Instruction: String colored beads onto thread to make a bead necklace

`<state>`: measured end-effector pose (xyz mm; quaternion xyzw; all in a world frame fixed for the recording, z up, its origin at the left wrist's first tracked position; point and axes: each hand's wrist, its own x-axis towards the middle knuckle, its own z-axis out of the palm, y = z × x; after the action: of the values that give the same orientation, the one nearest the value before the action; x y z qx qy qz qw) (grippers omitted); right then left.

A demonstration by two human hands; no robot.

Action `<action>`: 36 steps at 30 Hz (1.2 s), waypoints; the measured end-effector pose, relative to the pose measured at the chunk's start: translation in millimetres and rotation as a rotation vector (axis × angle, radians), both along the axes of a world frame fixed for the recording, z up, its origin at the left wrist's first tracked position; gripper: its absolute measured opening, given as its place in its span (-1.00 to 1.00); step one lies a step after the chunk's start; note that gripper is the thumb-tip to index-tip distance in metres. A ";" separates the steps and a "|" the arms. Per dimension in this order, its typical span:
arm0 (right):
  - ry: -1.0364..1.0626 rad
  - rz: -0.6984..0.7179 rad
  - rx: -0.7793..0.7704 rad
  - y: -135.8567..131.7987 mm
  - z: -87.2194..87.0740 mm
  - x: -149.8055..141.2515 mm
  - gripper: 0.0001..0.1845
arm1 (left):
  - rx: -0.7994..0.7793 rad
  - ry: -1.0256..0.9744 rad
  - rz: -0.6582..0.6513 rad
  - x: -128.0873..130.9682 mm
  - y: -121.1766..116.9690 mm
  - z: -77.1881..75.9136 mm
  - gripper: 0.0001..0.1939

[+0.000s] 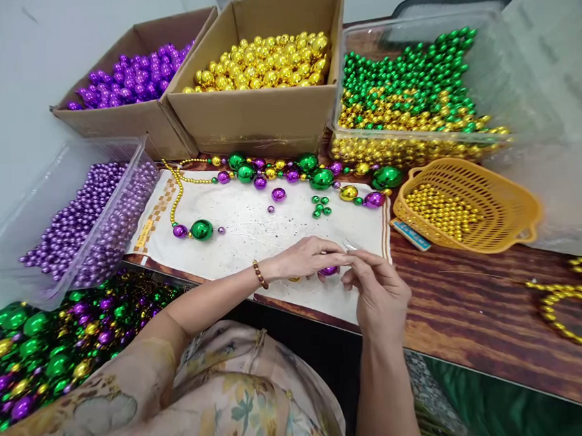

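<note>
My left hand [308,258] is closed over the white cloth [254,248], its fingers round a shiny purple bead [328,270]. A gold bead [294,279] peeks out below that hand. Close against it, my right hand [378,288] is pinched, fingertips meeting those of the left. A small silver pointed tool [350,245] sticks up at the right fingertips; most of it is hidden. Loose green beads [321,207] lie in a cluster beyond my hands, with a single purple bead [279,194] further left. A bead strand [245,173] curves along the cloth's far edge, ending near a large green bead [201,230].
Cardboard boxes of purple beads [140,73] and gold beads [265,61] stand behind. A clear bin [412,132] holds green and gold beads; another clear bin [134,154] holds small purple ones. An orange basket [517,211] and a gold strand [548,313] are right.
</note>
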<state>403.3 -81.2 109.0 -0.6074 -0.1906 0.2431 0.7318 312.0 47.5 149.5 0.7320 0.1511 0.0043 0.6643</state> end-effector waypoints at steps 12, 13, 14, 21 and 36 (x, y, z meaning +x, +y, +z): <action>0.246 -0.147 0.114 -8.2 -3.4 27.8 -0.65 | -0.074 0.043 -0.041 -3.0 25.3 -16.4 -0.64; 0.250 -0.055 0.060 -5.7 -5.1 18.7 -0.63 | -0.091 0.068 -0.033 -2.2 25.1 -17.5 -0.64; 0.250 0.006 0.021 -2.6 -6.9 9.6 -0.63 | -0.104 0.086 -0.035 -1.1 24.5 -18.3 -0.64; 0.387 0.000 0.125 -15.8 6.6 21.9 -0.54 | -0.067 0.088 -0.145 -3.0 26.9 -4.4 -0.65; 0.177 -0.565 0.144 -140.7 8.6 105.5 -0.86 | 1.092 0.241 -0.085 -98.0 53.3 -8.3 -0.73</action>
<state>508.8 -221.8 117.6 -0.5595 0.0337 0.0678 0.8253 214.0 100.7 141.2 0.9704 0.1722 -0.0284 0.1667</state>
